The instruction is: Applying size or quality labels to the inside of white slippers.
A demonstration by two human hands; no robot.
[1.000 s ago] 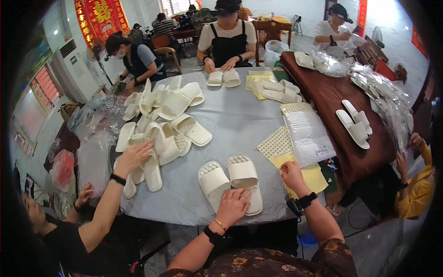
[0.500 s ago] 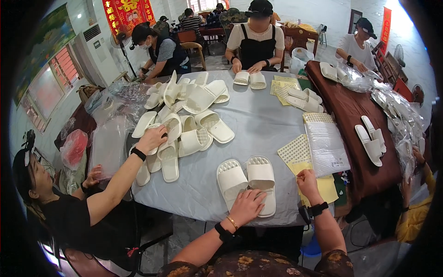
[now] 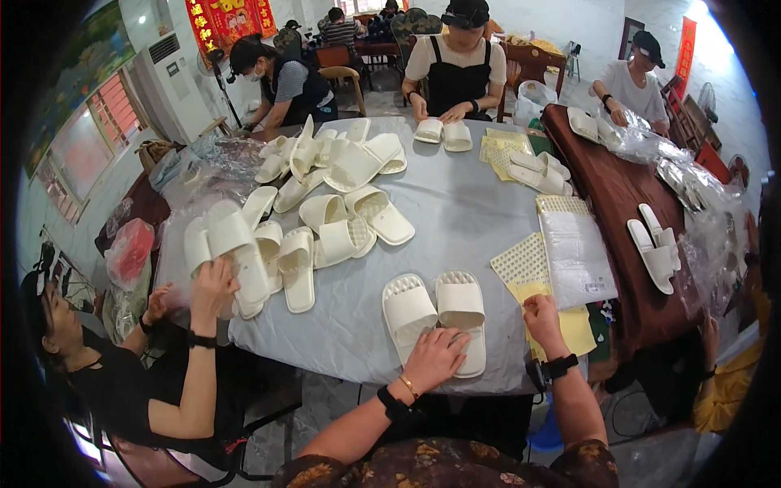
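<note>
atop creased cloth (image 3: 325, 346), hands (image 3: 438, 356): l on bumpy-insoled slippers (image 3: 460, 307), r (image 3: 543, 322) nr paper (image 3: 573, 332).

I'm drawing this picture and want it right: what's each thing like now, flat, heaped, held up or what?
Near slippers: side by side, soles down
Left hand: resting on near slippers
Right hand: fingers curled at near sheets; can't tell if gripping
Near sheets: overlapping
White packet: lying flat
Slipper pile: heaped untidily
Left neighbour's hand: holding up slippers
Pink bag: crumpled
</note>
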